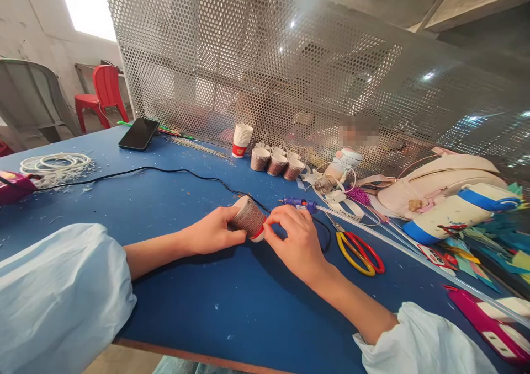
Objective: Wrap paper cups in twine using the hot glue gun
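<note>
My left hand (215, 229) is closed round a paper cup (247, 219), thumb on the near side. The cup lies tilted, its rim up and to the left. Brown twine (249, 218) is wound round most of its wall, leaving a red and white band bare near the base. My right hand (296, 236) has thumb and forefinger pinched against that red band, at the edge of the windings. Whatever strand lies between those fingertips is too small to make out. Just beyond the right hand lies a blue glue gun (298, 203) with a long clear glue stick.
Scissors (359, 251) lie right of my right hand. Farther back stand stacked paper cups (242, 140) and three twine-wrapped cups (276, 163). A black cable (182, 170) crosses the table. A phone (138, 134), bottle (459, 211), bag (439, 183) and power strip (488, 321) lie around the edges.
</note>
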The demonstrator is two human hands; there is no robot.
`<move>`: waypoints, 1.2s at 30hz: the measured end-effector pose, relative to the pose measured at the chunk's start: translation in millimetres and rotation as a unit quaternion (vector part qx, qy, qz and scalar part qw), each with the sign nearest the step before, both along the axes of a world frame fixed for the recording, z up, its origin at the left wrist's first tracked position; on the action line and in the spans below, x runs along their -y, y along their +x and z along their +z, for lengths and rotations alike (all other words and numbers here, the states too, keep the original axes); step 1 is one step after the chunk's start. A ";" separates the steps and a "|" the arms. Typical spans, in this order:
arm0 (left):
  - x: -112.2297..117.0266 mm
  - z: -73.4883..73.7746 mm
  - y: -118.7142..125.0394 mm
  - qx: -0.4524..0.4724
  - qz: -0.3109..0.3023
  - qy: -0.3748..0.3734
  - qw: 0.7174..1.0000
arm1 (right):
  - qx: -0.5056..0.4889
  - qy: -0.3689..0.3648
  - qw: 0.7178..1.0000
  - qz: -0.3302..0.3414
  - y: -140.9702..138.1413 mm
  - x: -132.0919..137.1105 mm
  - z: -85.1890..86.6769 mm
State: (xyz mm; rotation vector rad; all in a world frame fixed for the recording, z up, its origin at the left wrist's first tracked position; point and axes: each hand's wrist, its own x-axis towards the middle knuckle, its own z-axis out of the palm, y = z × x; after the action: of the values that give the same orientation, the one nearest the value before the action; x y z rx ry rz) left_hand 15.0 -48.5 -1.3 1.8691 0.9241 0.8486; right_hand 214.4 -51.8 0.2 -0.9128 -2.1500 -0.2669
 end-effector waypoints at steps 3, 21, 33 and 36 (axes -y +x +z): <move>-1.2 -1.1 -0.2 0.008 0.001 0.003 1.000 | -0.033 -0.057 0.998 0.017 2.2 -0.3 0.4; -11.3 -5.4 -4.1 0.055 0.038 -0.003 0.998 | -0.164 -0.273 0.948 -0.001 35.9 13.3 5.0; -13.3 -9.4 -5.9 0.028 0.048 -0.015 0.998 | -0.364 -0.482 0.795 0.059 42.3 4.4 1.9; -13.6 -9.4 -6.3 0.022 0.050 -0.008 0.998 | -0.387 -0.494 0.776 0.066 47.2 2.3 5.0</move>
State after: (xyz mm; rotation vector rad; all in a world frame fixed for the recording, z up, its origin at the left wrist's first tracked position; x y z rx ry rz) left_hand 8.7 -34.8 -10.7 1.7944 1.0007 0.9366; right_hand 261.6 -54.0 5.2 -1.1173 -1.4338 1.2333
